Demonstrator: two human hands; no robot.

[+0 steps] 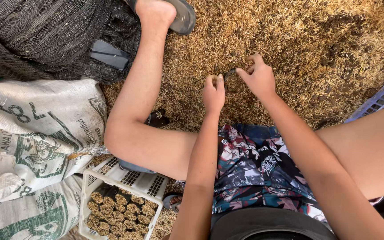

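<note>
The person sits on the ground with both arms stretched forward between bare legs, over a wide bed of golden-brown husks (298, 49) that covers the floor. The left hand (213, 92) is curled almost closed, thumb and fingertips pinched together at the edge of a small dark pouch (230, 74), which lies low on the husks just between the 2 hands. The right hand (258, 76) is bent over the same spot, its fingers hooked down and nipping the other side of the pouch; the thing is so small and shadowed that it may be a thin black bag or sleeve, and how firmly either hand grips it is hard to judge. Well to the left, near the knee, a white plastic crate (90, 186) holds tightly packed rows of small dark pots topped with husks (116, 213). Beside the crate lie printed white woven sacks (32, 133), and above them a heap of black netting (45, 31). A grey sandal (184, 18) is on the foot at the top edge. A blue slotted crate (383, 100) shows at the right edge, apart from the hands. Patterned shorts (258, 169) cover the lap.
</note>
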